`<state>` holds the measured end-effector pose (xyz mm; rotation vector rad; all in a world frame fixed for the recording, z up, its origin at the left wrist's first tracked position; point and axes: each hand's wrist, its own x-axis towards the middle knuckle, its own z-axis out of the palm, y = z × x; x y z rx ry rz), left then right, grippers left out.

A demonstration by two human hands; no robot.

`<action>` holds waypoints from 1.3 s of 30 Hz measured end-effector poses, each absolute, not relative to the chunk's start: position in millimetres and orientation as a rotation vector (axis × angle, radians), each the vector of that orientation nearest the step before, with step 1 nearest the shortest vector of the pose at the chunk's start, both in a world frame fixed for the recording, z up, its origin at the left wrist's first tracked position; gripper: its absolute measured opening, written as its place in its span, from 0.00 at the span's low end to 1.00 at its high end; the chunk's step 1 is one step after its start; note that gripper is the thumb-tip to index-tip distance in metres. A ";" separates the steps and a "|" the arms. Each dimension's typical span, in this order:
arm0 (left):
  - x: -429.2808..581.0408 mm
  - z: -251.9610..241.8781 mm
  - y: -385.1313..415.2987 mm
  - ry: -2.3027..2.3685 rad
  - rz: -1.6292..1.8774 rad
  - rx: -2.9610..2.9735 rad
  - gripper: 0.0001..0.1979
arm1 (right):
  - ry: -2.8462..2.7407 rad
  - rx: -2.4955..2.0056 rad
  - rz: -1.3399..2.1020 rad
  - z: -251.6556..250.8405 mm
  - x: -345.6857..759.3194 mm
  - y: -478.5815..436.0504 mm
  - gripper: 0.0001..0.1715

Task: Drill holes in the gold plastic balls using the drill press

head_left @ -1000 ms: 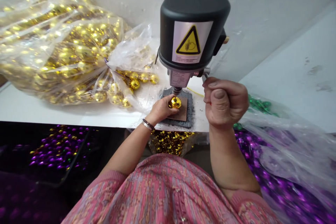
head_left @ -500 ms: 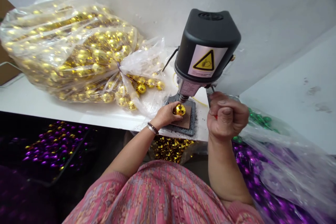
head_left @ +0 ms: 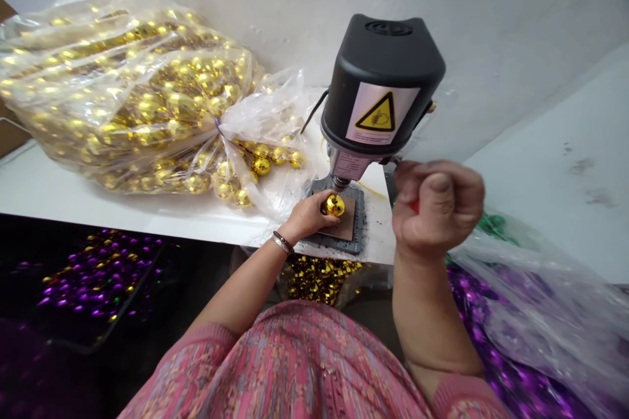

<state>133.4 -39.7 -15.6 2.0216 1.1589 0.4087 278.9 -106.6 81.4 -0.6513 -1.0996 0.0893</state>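
Under the chuck of a small black bench drill press [head_left: 393, 65], my left hand [head_left: 307, 215] pinches a shiny gold ball [head_left: 335, 205] between thumb and fingers. A dark spot shows on top of the ball. It rests on a brown board [head_left: 346, 228] laid over the grey drill base [head_left: 360, 209]. To the right of the press, my right hand [head_left: 439, 209] is closed round the drill press lever. A bit of the lever's red grip [head_left: 414, 205] shows between the fingers. Whether the bit touches the ball is hard to make out.
A large clear bag of gold beads [head_left: 162, 105] lies on the white table [head_left: 147, 213] to the left. Gold pieces [head_left: 322, 278] sit below the table's front edge. Purple bead bags [head_left: 521, 353] are at right. Purple and gold beads [head_left: 98, 275] lie low at left.
My right hand has moved to the right and slightly up, closer to me, still closed on the lever. My left hand and the gold ball have stayed in place on the board.
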 end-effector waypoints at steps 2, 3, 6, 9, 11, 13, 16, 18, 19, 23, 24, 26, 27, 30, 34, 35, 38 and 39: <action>132.6 -17.6 -40.4 1.135 0.430 2.002 0.33 | -0.983 -0.705 0.102 104.3 277.6 -100.3 0.14; 131.6 -18.5 -41.3 1.128 0.445 1.991 0.34 | -0.949 -0.716 0.111 114.8 277.9 -95.5 0.17; 124.7 -18.6 -47.0 1.113 0.493 1.955 0.35 | -0.941 -0.764 0.198 137.7 283.2 -77.9 0.23; 110.4 -13.3 -56.3 1.067 0.462 1.971 0.34 | -0.918 -0.800 0.321 146.8 291.4 -62.8 0.23; 98.2 -8.0 -63.4 1.016 0.377 2.013 0.34 | -0.903 -0.796 0.351 148.3 295.0 -57.8 0.22; 86.5 -3.2 -70.0 0.943 0.263 2.045 0.35 | -0.902 -0.787 0.364 148.6 295.9 -56.9 0.20; 74.2 1.0 -74.6 0.840 0.154 2.068 0.40 | -0.887 -0.759 0.386 149.0 294.2 -59.0 0.17; 70.6 2.5 -69.0 0.894 0.191 2.080 0.40 | -0.864 -0.726 0.388 149.2 292.9 -59.9 0.16; 69.7 3.3 -62.4 0.973 0.247 2.086 0.37 | -0.855 -0.704 0.385 149.2 292.5 -60.0 0.17; 66.5 11.0 -12.8 1.516 0.498 2.098 0.19 | -0.863 -0.664 0.396 149.4 291.8 -60.2 0.20; 64.6 13.8 2.2 1.691 0.525 2.120 0.18 | -0.859 -0.676 0.404 149.6 291.7 -60.8 0.19; 59.5 18.4 29.2 1.916 0.500 2.139 0.21 | -0.847 -0.715 0.427 149.7 291.6 -62.9 0.18; 56.6 19.8 39.9 1.959 0.474 2.137 0.21 | -0.846 -0.731 0.435 149.6 291.6 -64.0 0.19; 49.2 18.0 59.0 2.027 0.320 2.106 0.17 | -0.879 -0.727 0.415 148.1 291.9 -66.3 0.21; 45.8 4.9 63.5 2.032 0.165 2.146 0.20 | -0.906 -0.697 0.370 145.8 291.3 -66.1 0.19; 46.3 0.9 63.1 1.997 0.142 2.190 0.22 | -0.906 -0.694 0.366 145.6 290.7 -65.9 0.19; 51.0 -10.6 60.3 1.789 0.111 2.358 0.26 | -0.903 -0.682 0.339 145.2 288.8 -65.7 0.23; 53.7 -13.9 58.9 1.692 0.112 2.399 0.25 | -0.906 -0.685 0.332 144.8 288.4 -65.7 0.24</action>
